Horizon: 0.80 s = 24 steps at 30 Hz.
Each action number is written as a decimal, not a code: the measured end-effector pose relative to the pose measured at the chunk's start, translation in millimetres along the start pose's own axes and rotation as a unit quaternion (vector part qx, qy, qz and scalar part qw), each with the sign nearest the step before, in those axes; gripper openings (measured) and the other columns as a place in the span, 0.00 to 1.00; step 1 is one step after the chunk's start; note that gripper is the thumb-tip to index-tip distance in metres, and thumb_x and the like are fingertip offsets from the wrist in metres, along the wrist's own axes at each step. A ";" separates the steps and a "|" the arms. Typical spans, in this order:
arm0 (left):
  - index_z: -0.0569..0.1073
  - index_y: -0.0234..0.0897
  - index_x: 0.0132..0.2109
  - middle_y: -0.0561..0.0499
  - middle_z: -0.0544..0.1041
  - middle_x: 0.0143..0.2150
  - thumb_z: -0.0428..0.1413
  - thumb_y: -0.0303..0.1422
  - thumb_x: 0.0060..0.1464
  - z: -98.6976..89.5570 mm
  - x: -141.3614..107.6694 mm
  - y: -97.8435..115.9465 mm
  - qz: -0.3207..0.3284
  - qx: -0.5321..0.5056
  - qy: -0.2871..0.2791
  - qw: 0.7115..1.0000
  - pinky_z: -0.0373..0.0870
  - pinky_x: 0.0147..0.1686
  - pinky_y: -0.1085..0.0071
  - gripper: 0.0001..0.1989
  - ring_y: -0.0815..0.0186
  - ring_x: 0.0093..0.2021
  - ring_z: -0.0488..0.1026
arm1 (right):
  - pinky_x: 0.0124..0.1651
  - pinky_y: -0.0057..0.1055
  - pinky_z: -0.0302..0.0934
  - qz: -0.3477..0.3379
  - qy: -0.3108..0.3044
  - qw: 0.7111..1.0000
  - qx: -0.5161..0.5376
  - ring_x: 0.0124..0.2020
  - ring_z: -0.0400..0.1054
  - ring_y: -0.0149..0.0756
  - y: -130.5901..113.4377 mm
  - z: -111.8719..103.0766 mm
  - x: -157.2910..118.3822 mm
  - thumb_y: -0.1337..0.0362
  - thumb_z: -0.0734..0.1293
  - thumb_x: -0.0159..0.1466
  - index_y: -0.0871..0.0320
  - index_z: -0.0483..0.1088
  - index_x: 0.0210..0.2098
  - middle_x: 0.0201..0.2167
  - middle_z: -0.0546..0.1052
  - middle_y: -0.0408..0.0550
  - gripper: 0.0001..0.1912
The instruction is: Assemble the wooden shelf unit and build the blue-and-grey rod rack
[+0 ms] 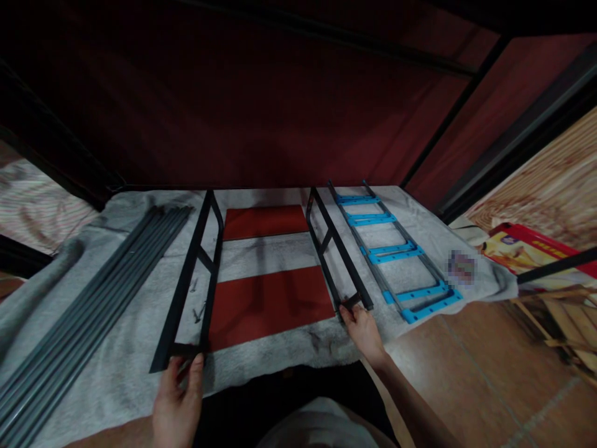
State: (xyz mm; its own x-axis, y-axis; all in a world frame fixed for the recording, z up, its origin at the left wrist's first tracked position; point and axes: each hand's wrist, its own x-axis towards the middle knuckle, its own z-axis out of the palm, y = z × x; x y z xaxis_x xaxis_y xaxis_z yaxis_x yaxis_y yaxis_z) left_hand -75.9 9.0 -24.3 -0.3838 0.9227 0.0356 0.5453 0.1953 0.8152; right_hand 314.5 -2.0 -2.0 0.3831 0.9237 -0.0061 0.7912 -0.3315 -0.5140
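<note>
My left hand (pixel 180 398) grips the near crossbar of a black metal frame (pixel 184 295), thumb and fingers closed around it. With its fingers closed, my right hand (pixel 362 328) holds the near end of a matching black metal frame (pixel 345 258). Both frames lie lengthwise on the grey blanket, apart from each other. Between them are two flat red-brown panels, a far one (pixel 263 223) and a larger-looking near one (pixel 275 305). Several small screws (pixel 198 313) lie inside the left frame's outline.
A bundle of long grey tubes (pixel 100 302) rests on the blanket (pixel 125 348) at left. To the right lies a ladder-like rack (pixel 396 255) with blue plastic crosspieces. Dark red fabric (pixel 280 118) hangs behind. A red and yellow package (pixel 527 249) and tiled floor (pixel 471 354) show at right.
</note>
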 end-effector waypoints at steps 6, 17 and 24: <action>0.71 0.37 0.53 0.40 0.73 0.49 0.51 0.49 0.60 -2.3 -34.7 9.0 0.134 0.069 0.046 0.987 0.70 0.54 0.50 0.23 0.50 0.51 0.73 | 0.36 0.32 0.66 0.008 -0.014 1.000 0.010 0.38 0.79 0.47 -2.2 -5.6 0.1 0.56 0.60 0.70 0.56 0.76 0.37 0.34 0.82 0.56 0.16; 0.70 0.38 0.59 0.40 0.73 0.57 0.46 0.35 0.66 108.7 27.0 117.2 0.328 0.056 -0.128 0.934 0.67 0.60 0.54 0.18 0.56 0.58 0.70 | 0.36 0.32 0.65 0.008 -0.018 1.000 -0.016 0.36 0.80 0.46 -2.3 -3.4 0.0 0.56 0.59 0.71 0.57 0.77 0.43 0.34 0.83 0.56 0.17; 0.72 0.30 0.57 0.35 0.74 0.56 0.45 0.32 0.66 159.2 77.3 144.4 0.329 0.274 -0.210 0.879 0.65 0.57 0.52 0.19 0.51 0.55 0.71 | 0.35 0.34 0.66 -0.018 -0.007 0.998 -0.054 0.33 0.79 0.47 4.2 8.2 -1.0 0.57 0.56 0.72 0.59 0.75 0.40 0.32 0.82 0.59 0.19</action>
State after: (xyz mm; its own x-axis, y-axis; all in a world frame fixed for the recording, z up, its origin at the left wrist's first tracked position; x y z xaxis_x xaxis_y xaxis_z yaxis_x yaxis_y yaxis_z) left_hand 91.8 161.4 4.1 0.3950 0.9147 0.0857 0.8673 -0.4020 0.2936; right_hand 313.5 -2.8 -11.2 0.3466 0.9380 -0.0021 0.8516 -0.3155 -0.4187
